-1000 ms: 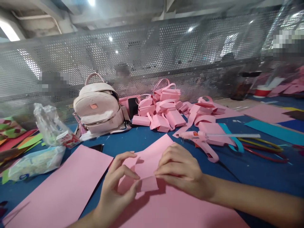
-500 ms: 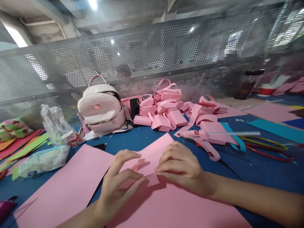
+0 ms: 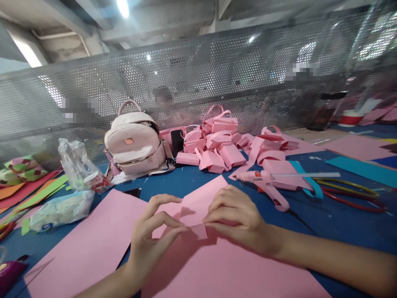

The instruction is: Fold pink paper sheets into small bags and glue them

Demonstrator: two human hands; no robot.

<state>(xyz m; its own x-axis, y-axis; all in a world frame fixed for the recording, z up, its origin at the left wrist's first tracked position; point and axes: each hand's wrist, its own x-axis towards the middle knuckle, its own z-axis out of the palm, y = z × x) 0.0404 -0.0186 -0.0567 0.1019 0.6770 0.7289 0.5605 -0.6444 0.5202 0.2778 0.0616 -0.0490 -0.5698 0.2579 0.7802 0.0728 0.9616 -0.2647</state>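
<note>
A small folded piece of pink paper [image 3: 197, 232] is pinched between my two hands, above a large pink paper sheet [image 3: 235, 275]. My left hand [image 3: 156, 231] grips its left end between thumb and index finger, the other fingers curved and raised. At the right end, the thumb and fingertips of my right hand [image 3: 237, 219] press together on the paper. Its colour matches the sheet below, so the exact fold is hard to make out. Another pink sheet [image 3: 83, 244] lies to the left. Beyond my right hand rests a pink glue gun [image 3: 263, 184] with a glue stick in it.
Folded pink paper bags [image 3: 217, 145] are piled at the back beside a pale backpack [image 3: 133, 140]. Red-handled scissors [image 3: 353, 200] lie at right, near a blue strip [image 3: 366, 169]. A plastic packet [image 3: 63, 210] and coloured sheets [image 3: 37, 196] sit left. A perforated metal screen [image 3: 192, 82] stands behind.
Both hands keep their pinch on the small paper, with only a slight shift of the left fingers. The whole view has moved a little, so things at left appear farther right.
</note>
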